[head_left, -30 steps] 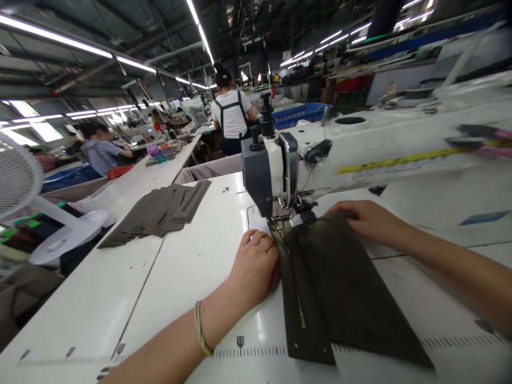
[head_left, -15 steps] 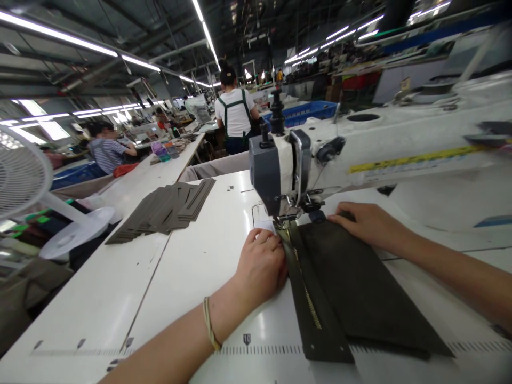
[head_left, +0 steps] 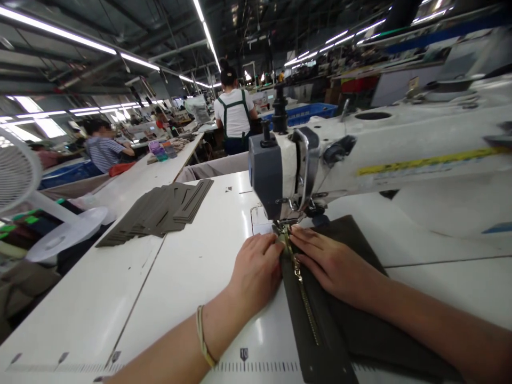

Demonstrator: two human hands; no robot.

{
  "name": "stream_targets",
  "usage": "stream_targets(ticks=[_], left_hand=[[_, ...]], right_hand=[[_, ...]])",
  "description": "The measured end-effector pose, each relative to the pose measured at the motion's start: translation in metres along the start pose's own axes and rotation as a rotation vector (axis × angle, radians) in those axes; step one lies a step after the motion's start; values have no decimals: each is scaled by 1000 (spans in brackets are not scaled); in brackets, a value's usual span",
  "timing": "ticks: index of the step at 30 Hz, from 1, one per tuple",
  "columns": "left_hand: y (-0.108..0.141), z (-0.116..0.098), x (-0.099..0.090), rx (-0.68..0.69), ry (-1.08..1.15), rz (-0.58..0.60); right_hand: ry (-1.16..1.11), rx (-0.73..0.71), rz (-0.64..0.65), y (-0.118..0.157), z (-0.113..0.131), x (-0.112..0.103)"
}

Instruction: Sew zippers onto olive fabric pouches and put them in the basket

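Observation:
A dark olive fabric panel point(head_left: 360, 333) lies on the white table, its top end under the presser foot of a sewing machine point(head_left: 266, 178). Along the panel's left strip runs a brass zipper point(head_left: 308, 309), with a metal zipper slider point(head_left: 297, 269) on it below the foot. My left hand point(head_left: 258, 269) is closed at the panel's left edge, fingers bent and pressed together close to the needle; their tips are partly hidden. Flat on the fabric right of the zipper lies my right hand point(head_left: 334, 261), fingers stretched towards the foot.
A fanned stack of grey-brown pieces point(head_left: 160, 213) lies on the table's left part. Beyond the left edge stands a white fan point(head_left: 76, 229). Printed ruler marks point(head_left: 260, 367) cross the front. A person point(head_left: 234, 112) works ahead, another person point(head_left: 104, 146) at the left.
My right hand has moved left from the panel's upper right corner to lie beside the zipper near the needle. The zipper slider now shows below the foot. My left hand stays at the edge.

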State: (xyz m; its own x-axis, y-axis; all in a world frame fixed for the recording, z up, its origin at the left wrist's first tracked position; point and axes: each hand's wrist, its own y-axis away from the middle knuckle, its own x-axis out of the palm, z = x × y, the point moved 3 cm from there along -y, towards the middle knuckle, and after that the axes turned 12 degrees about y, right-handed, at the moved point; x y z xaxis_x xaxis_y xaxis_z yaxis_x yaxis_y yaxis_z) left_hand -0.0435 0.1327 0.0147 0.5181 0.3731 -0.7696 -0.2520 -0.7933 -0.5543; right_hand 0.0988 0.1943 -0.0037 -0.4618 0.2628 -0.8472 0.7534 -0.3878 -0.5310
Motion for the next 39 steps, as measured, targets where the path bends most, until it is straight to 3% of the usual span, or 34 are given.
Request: stream_targets(ticks=[8,17,27,34,37,39], left_hand=[[-4,0,4,153,24,132],[-4,-1,6,89,4,211],[-6,3,6,78,-7,168],[-8,3,5,34,-42,189],[-3,-5,1,59,-36,222],[3,-12,-1,64,-37,226]], right_hand=[[26,-97,30,-3,-6,-6],[23,-124,-10,0,-11,-2],[-28,-110,-41,-5,-15,4],[-177,-130,54,-12,-12,-16],[-116,-78,93,-4,-3,-19],[-15,-14,30,7,3,-16]])
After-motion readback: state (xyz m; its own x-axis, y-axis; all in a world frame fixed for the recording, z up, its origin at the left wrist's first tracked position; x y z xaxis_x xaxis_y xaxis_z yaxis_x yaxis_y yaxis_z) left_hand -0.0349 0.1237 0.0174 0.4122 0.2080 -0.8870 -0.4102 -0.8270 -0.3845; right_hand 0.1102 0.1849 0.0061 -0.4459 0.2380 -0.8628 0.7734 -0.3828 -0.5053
